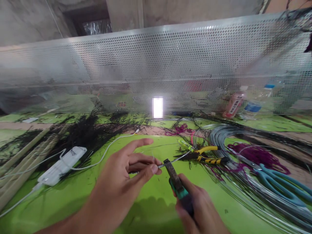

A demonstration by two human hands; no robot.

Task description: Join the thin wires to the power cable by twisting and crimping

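My left hand (122, 178) pinches a thin metal wire (180, 158) between thumb and fingers, with the index finger raised off it. A stretch near my fingertips looks wound with finer wire. Wrapped around dark and green handles, my right hand (200, 206) grips a pair of pliers (174, 177). Their dark jaws meet the wire just right of my left thumb; whether they are clamped on it I cannot tell. Beyond them, the wire slants up to the right, passing over black-and-yellow pliers (209, 150) that lie on the green surface (153, 208).
Coiled silver wire (218, 136), purple cord (258, 157) and blue-handled scissors (278, 183) lie at right. A white power strip (62, 165) with cables and black strands (85, 136) are at left. Behind stand a perforated metal panel (158, 58), a pink bottle (234, 104) and a clear bottle (255, 102).
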